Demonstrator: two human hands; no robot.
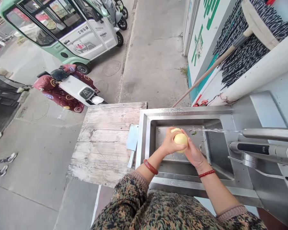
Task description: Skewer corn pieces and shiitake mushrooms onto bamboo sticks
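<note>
Over the steel sink (144, 140), my two hands hold pale yellow, smooth, rounded pieces that look like peeled potatoes (180, 139). My left hand (170, 143), with a reddish bangle on its wrist, wraps round them from the left. From the right, my right hand (193, 152) closes against them, a red bead bracelet on its wrist. Parts of a second pale piece (176, 130) show behind the front one; fingers hide the rest. A thin stream of water (218, 130) runs from the faucet (266, 133) across the sink, beyond my hands.
Left of the sink stands a worn wooden table (98, 143) with a cleaver (132, 139) at its right edge. A mop (244, 48) leans by the wall at right. Beyond are a scooter (74, 89), a green-white three-wheeler (81, 41) and another person's feet (4, 164).
</note>
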